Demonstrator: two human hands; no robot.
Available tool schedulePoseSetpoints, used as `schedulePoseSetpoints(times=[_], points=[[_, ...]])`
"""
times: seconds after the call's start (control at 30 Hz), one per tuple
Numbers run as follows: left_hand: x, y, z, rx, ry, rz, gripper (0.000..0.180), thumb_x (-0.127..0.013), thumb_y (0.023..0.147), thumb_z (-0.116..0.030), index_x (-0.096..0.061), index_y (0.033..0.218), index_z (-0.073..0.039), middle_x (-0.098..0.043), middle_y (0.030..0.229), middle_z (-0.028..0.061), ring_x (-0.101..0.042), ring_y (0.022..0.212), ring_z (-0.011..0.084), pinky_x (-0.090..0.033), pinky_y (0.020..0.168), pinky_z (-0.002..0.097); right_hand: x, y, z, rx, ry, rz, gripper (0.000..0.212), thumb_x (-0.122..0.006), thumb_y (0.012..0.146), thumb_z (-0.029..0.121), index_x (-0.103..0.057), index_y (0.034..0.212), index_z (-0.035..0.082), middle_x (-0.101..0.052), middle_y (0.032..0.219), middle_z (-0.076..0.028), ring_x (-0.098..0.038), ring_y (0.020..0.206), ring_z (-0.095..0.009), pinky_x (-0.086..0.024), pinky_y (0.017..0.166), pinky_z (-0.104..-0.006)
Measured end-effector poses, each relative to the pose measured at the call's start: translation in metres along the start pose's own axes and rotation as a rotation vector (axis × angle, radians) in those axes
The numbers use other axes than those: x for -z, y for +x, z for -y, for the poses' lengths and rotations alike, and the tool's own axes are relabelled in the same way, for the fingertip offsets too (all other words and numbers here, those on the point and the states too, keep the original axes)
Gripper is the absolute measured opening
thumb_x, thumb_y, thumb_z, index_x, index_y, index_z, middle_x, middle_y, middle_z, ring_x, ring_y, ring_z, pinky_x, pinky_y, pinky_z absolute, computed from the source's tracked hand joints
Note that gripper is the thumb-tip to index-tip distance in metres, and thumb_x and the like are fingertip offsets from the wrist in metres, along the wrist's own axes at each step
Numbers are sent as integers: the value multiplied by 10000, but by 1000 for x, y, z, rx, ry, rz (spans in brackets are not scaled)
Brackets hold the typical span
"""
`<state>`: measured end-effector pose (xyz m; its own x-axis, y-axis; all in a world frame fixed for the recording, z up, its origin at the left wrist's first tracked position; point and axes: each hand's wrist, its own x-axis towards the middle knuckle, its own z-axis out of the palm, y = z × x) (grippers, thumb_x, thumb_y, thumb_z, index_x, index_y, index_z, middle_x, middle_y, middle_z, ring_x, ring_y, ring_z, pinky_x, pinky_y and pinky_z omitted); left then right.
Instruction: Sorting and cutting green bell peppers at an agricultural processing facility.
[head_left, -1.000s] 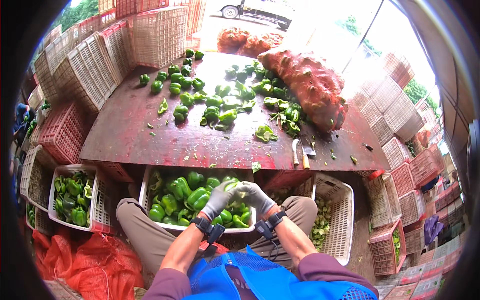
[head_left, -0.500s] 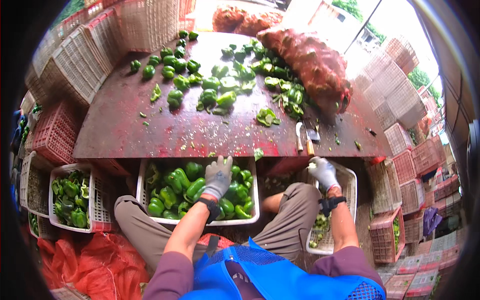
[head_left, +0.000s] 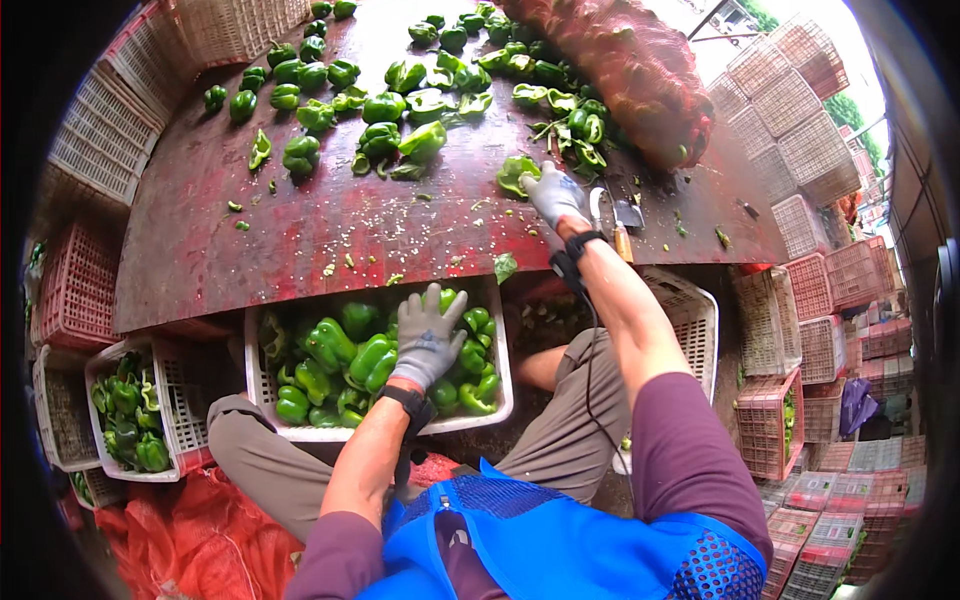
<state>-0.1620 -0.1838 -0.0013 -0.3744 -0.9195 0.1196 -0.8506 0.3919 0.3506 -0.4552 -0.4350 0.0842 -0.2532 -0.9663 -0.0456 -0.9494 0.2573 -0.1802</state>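
My left hand point(head_left: 428, 338), in a grey glove, is over a white crate point(head_left: 506, 372) filled with green bell peppers point(head_left: 328, 345). Its fingers are spread, with one pepper showing just behind the fingertips. My right hand point(head_left: 557, 196), gloved too, reaches onto the dark red table point(head_left: 400, 232). Its fingers are extended and apart at the edge of a cut-open bell pepper point(head_left: 516, 175); whether they press on it is hard to make out. Beside this hand lie a knife point(head_left: 597, 206) and a broad-bladed tool point(head_left: 628, 214) with a wooden handle point(head_left: 622, 243).
More whole and split peppers point(head_left: 384, 107) spread across the far table, beside a full red mesh sack point(head_left: 640, 85). A second white crate point(head_left: 695, 320) stands below the table's right side. On the left are another pepper crate point(head_left: 168, 405) and red netting point(head_left: 215, 535). Stacked crates point(head_left: 800, 130) flank the table.
My right hand has left the right-hand crate, without the pale scrap it held, and moved up to the cut pepper on the table. My left hand's fingers have spread over the peppers.
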Motion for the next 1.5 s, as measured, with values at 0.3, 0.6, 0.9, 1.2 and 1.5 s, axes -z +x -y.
schedulePoseSetpoints(times=[0.3, 0.6, 0.9, 1.2, 1.5], points=[[31, -17, 15, 0, 19, -35, 790, -874, 925, -530, -650, 1660, -345, -539, 1672, 228, -540, 1386, 445, -432, 1202, 601, -19, 37, 43, -86, -17, -19, 618, -677, 1066, 334, -612, 1642, 119, -811, 1414, -263, -795, 1324, -428, -629, 1103, -560], [71, -72, -23, 244, -568, -504, 997, -827, 1008, -622, -461, 1752, -69, -535, 1690, 284, -550, 1529, 470, -448, 1280, 559, -15, -240, 90, 621, 127, -97, 384, -756, 1040, 321, -695, 1386, 165, -818, 1005, -232, -821, 903, -471, -658, 799, -607], [55, -158, 0, 379, -1583, -195, 518, -669, 1090, 5, -623, 1600, -66, -729, 1444, 121, -740, 1260, 204, -635, 1102, 369, -2, -381, 54, 248, 1218, 873, 616, -598, 1045, 78, -635, 1659, 53, -741, 936, 50, -681, 830, -140, -584, 744, -357], [111, -201, 114, 582, -71, -656, 531, -807, 1015, -132, -633, 1514, -189, -713, 1309, 185, -750, 1148, 433, -611, 963, 565, 97, -352, -149, 281, -112, -197, 537, -656, 1081, 178, -680, 1613, 247, -805, 982, -210, -804, 843, -405, -625, 759, -550], [25, -130, 253, 834, 78, -127, 642, -502, 1180, -589, -672, 1564, -104, -687, 1532, 270, -644, 1407, 505, -468, 1188, 681, 85, -236, -273, -106, -525, 124, 624, -704, 1061, 427, -654, 1624, 163, -722, 1505, -285, -715, 1398, -490, -604, 1123, -595]])
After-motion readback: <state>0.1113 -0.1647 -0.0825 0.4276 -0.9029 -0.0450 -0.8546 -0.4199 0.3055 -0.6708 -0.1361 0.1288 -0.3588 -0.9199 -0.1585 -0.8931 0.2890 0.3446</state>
